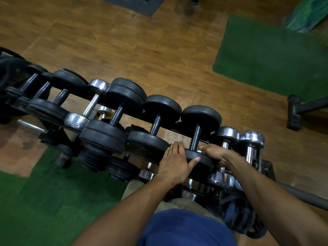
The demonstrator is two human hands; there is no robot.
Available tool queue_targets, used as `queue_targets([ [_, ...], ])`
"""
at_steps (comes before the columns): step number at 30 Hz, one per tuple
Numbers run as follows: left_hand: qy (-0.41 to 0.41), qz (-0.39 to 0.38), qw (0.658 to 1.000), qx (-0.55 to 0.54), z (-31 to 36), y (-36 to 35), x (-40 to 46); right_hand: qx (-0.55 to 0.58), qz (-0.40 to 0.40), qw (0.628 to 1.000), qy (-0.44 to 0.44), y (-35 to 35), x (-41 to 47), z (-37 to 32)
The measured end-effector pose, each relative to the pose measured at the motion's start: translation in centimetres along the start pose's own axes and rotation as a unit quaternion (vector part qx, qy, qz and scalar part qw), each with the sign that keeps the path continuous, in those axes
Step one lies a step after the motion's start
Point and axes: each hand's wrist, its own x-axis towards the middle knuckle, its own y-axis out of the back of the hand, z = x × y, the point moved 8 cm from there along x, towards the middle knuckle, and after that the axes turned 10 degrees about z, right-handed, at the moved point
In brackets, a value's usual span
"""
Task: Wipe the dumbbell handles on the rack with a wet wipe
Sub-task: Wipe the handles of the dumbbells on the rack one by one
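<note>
Brown wood floor (pixel 142 50) and green mats (pixel 266 55) lie under a long rack (pixel 179 134) of dumbbells. Left hand (pixel 174 161) lies flat and open on a black dumbbell (pixel 198 137). Right hand (pixel 213 153) curls by its handle (pixel 195 137), pinching a bit of white wipe (pixel 199 151).
</note>
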Motion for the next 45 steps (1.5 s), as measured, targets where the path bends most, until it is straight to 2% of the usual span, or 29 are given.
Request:
queue_targets([
  [2,0.000,0.000,1.000,0.002,0.0,0.1,0.0,0.072,-0.009,0.997,-0.008,-0.2,0.4,-0.5],
  [5,0.000,-0.004,1.000,0.002,0.1,0.2,0.1,0.173,0.068,0.983,-0.005,1.0,1.5,-1.8],
  [11,0.001,-0.010,1.000,0.005,0.1,0.2,0.0,0.353,0.198,0.914,-0.014,3.2,2.6,-4.1],
  [14,-0.001,-0.011,1.000,0.008,0.1,0.3,0.0,0.361,0.233,0.903,-0.004,3.2,2.5,-4.3],
  [18,-0.003,-0.010,1.000,0.010,0.0,0.2,0.1,0.353,0.275,0.892,0.056,4.1,1.0,-3.8],
  [24,-0.008,-0.008,1.000,0.009,0.0,0.1,0.4,0.344,0.254,0.897,0.110,6.1,-3.2,-2.1],
  [31,-0.030,-0.049,0.998,-0.012,-0.1,0.7,-0.5,0.379,0.289,0.869,0.133,6.8,-8.6,-0.9],
  [35,-0.058,-0.013,0.998,-0.016,0.7,1.5,-2.6,0.423,0.279,0.852,0.135,5.7,-10.7,-0.1],
  [39,-0.117,0.047,0.991,-0.055,3.2,2.0,-4.9,0.401,0.324,0.844,0.148,6.2,-11.6,1.5],
  [42,-0.145,0.059,0.981,-0.111,4.7,1.2,-6.8,0.382,0.339,0.846,0.151,7.0,-11.5,3.5],
  [45,-0.139,0.051,0.976,-0.161,5.4,0.2,-8.3,0.368,0.347,0.851,0.144,7.6,-11.8,4.8],
])
